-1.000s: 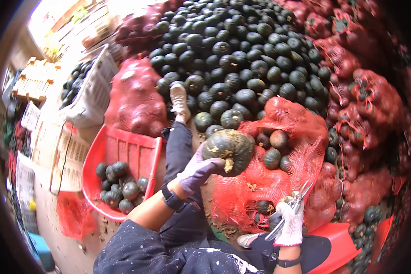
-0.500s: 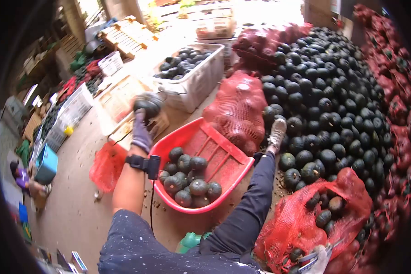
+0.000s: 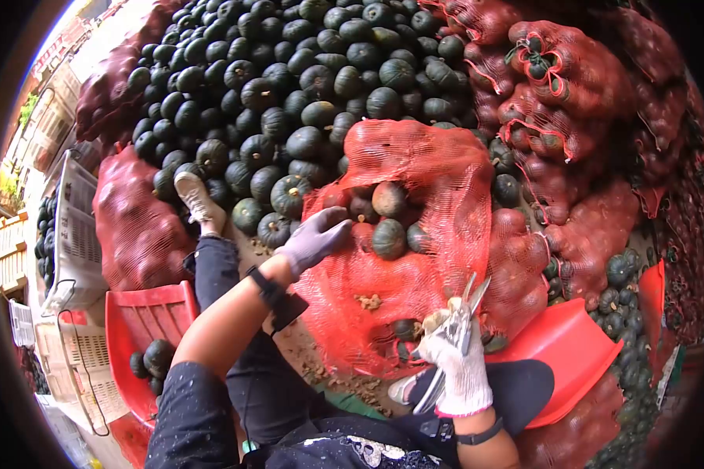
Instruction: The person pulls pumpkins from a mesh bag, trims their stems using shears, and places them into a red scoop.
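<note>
My left hand, in a grey-purple glove, is empty with its fingers stretched out at the left edge of an open red mesh bag. Just right of the fingers, several dark green squashes lie in the bag's opening, one with an orange-brown patch. My right hand, in a white knitted glove, grips metal shears over the lower right of the bag, their blades pointing up. Another squash shows through the mesh beside this hand.
A big squash pile rises ahead. Filled red mesh bags are stacked at right, and another stands at left. A red scoop holding squashes is beside my leg; a second red scoop lies at right. Plastic crates line the far left.
The view has swung right, toward the mesh bag. My left hand, earlier over the crates with a squash, is now empty by the bag. My right hand still holds the shears.
</note>
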A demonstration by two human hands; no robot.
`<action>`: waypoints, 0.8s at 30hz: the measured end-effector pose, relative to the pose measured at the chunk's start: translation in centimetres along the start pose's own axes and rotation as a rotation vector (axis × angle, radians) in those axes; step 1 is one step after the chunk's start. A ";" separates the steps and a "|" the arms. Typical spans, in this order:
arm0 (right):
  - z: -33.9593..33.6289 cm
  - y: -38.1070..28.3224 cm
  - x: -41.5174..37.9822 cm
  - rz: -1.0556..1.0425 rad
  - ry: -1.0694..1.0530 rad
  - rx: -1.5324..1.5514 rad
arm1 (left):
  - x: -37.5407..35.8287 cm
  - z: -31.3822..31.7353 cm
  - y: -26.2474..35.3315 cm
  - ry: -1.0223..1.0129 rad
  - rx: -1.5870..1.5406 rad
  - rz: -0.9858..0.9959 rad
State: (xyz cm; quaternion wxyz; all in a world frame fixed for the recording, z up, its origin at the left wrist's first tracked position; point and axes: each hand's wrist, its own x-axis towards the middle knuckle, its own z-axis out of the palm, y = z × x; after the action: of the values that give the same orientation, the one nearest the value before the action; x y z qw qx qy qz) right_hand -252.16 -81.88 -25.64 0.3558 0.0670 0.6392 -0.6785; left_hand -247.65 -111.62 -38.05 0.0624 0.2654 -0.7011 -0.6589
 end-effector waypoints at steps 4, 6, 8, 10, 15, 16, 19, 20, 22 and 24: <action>-2.8 0.3 1.6 0.020 0.063 -0.077 | 14.0 6.7 -7.1 0.174 0.296 -0.161; -4.5 0.6 2.5 0.092 0.044 -0.064 | 17.5 11.3 -7.9 0.308 0.488 -0.238; -5.2 1.1 3.0 0.111 0.102 -0.081 | 18.7 13.8 -8.0 0.464 0.478 -0.284; -4.7 -0.4 2.7 0.181 0.074 -0.121 | 16.9 13.8 -6.1 0.434 0.391 -0.260; -6.0 2.2 1.9 0.014 -0.078 -0.388 | 6.8 9.6 -4.4 -0.277 -0.583 0.062; -5.6 2.2 1.3 -0.053 -0.072 -0.417 | 3.3 9.0 -3.9 -0.386 -0.918 -0.067; -4.8 2.9 0.6 -0.261 -0.140 -0.671 | -5.8 9.1 -1.2 -0.444 -1.354 -0.170; -4.3 2.6 0.2 -0.340 -0.143 -0.889 | -7.6 9.3 -0.5 -0.382 -1.374 -0.178; -3.5 3.3 0.1 -0.752 -0.169 -1.178 | -10.4 9.9 -0.4 -0.273 -1.399 -0.175; -2.4 3.4 -0.8 -0.944 -0.162 -1.318 | -12.5 10.8 -0.9 -0.178 -1.406 -0.152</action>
State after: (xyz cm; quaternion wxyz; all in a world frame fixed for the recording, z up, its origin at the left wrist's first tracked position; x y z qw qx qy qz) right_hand -250.51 -79.10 -28.41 0.0438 -0.4822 0.8403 -0.2440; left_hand -241.50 -96.31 -37.01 0.1149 0.1557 -0.0922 -0.9768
